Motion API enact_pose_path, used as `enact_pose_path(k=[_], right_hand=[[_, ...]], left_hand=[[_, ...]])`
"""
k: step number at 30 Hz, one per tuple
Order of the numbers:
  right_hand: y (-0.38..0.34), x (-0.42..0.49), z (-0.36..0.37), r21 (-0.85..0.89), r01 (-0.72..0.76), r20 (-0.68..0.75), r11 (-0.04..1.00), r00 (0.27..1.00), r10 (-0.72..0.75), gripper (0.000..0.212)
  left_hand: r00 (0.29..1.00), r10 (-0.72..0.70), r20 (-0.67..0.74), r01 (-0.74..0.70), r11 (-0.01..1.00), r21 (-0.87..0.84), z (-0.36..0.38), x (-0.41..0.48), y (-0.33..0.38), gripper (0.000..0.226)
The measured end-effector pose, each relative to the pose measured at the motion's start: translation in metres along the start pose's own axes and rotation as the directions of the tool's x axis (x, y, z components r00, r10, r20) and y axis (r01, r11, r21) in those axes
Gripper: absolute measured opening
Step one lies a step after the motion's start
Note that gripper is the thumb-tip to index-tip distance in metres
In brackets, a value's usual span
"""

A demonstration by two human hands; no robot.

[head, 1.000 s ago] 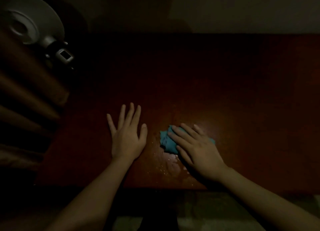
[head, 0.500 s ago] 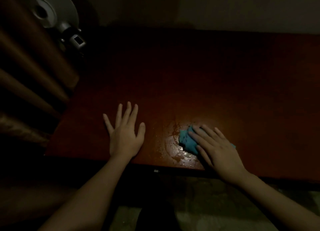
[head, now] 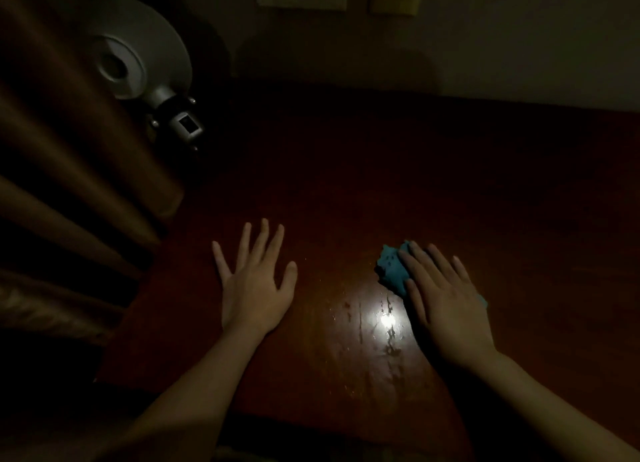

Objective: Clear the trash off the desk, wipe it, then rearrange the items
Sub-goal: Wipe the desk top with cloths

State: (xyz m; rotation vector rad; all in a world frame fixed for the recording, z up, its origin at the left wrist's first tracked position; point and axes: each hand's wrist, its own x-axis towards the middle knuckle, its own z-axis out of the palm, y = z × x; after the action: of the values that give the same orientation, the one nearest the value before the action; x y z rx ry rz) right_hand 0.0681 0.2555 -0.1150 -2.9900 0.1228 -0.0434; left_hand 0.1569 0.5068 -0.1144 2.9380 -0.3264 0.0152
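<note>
We see the dark wooden desk (head: 450, 184), a brown curtain (head: 62, 184) at its left and a grey lamp (head: 138, 56) at the far-left corner. The left hand (head: 254, 288) lies flat, fingers spread, holding nothing. The right hand (head: 446, 305) presses straight fingers on the blue cloth (head: 391, 267) near the front edge, beside wet streaks (head: 388, 323).

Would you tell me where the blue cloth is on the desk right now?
In the head view the blue cloth lies right of centre on the desk, under the right hand, just beyond the wet shiny patch.
</note>
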Motion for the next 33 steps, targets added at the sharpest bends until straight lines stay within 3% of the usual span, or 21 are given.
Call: enact_pose_path(k=[10,19,22,25,27,29,33], right_hand=[[-0.008,0.130,0.002,-0.006,-0.045,0.005,0.999,0.999,0.045,0.056],[-0.026,0.231,0.014,-0.010,-0.080,0.003,0.997,0.997,0.080,0.062],[-0.047,0.196,0.010,-0.020,0.066,0.049,0.998,0.997,-0.065,0.051],[-0.052,0.139,0.003,0.009,0.274,0.114,0.962,0.955,-0.273,0.047],[-0.039,0.115,-0.003,0.016,0.337,0.120,0.941,0.934,-0.336,0.047],[-0.032,0.118,-0.003,0.014,0.297,0.109,0.955,0.949,-0.297,0.047],[-0.049,0.160,0.010,0.008,-0.006,0.001,1.000,1.000,0.006,0.049]], left_hand=[[0.990,0.105,0.093,-0.115,0.987,0.112,0.000,0.122,-0.021,0.074],[0.969,0.219,0.117,-0.228,0.971,0.071,0.004,0.192,-0.028,0.071],[0.965,0.235,0.114,-0.239,0.971,0.029,0.005,0.195,-0.028,0.067],[0.963,0.250,0.103,-0.252,0.968,0.002,0.005,0.198,-0.029,0.066],[0.962,0.255,0.094,-0.254,0.967,-0.022,0.005,0.200,-0.029,0.069],[0.964,0.255,0.074,-0.253,0.967,-0.027,0.004,0.200,-0.029,0.071],[0.966,0.254,0.042,-0.254,0.967,-0.021,0.000,0.190,-0.031,0.072]])
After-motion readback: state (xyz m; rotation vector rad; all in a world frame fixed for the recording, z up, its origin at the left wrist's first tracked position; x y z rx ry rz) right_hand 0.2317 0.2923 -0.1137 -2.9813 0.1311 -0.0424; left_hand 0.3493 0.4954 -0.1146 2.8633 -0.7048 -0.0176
